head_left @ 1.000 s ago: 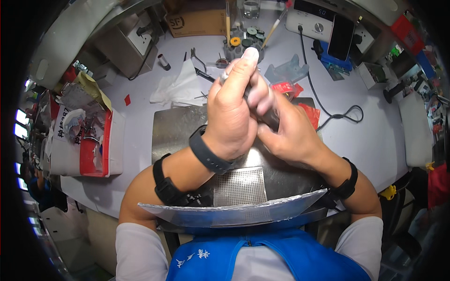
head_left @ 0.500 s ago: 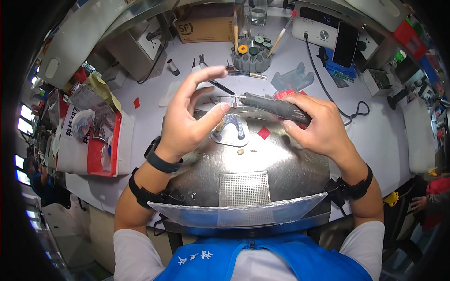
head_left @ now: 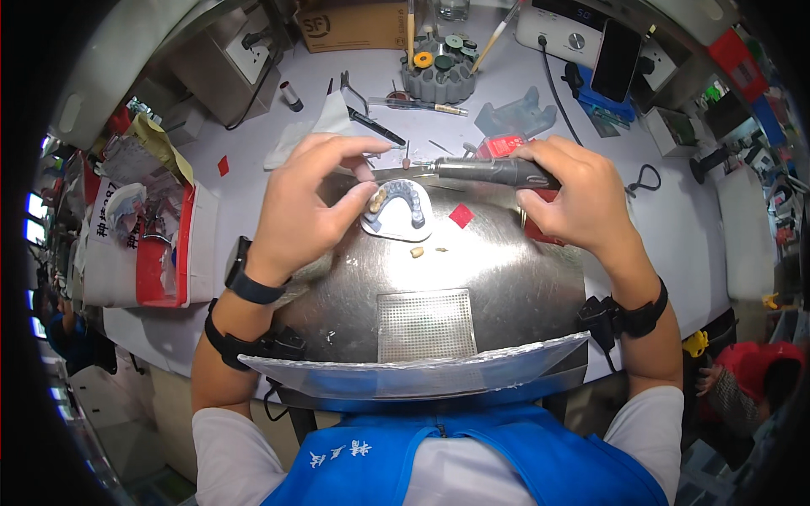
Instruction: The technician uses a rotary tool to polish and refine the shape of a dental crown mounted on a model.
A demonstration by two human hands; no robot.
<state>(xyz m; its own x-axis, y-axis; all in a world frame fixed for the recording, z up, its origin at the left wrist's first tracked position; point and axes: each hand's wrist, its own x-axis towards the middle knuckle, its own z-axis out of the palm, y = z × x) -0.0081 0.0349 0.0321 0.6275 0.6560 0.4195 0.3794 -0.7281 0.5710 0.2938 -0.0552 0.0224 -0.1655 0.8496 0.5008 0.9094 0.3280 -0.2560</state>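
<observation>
- The left hand (head_left: 308, 202) is held over the near-left part of a shiny metal tray (head_left: 506, 287); thumb and forefinger are spread in a wide curve, and nothing is gripped between them.
- A dental model (head_left: 398, 211), a grey arch of teeth on a pale base, lies flat on the tray just beside the left thumb tip; whether the thumb touches it cannot be told.
- The right hand (head_left: 582, 198) is closed around a dark handpiece (head_left: 494, 171), which is held roughly level with its thin tip pointing left, above the far edge of the model.
- Two small tooth-coloured pieces (head_left: 426, 250) lie loose on the tray just in front of the model, and a red square chip (head_left: 461, 215) lies to its right.
- A mesh grille (head_left: 424, 325) is set into the tray nearer the body.
- Behind the tray, on the white bench (head_left: 253, 160), a round grey tool stand (head_left: 437, 80) and a white cloth (head_left: 316, 126) are seen, well apart from both hands.
</observation>
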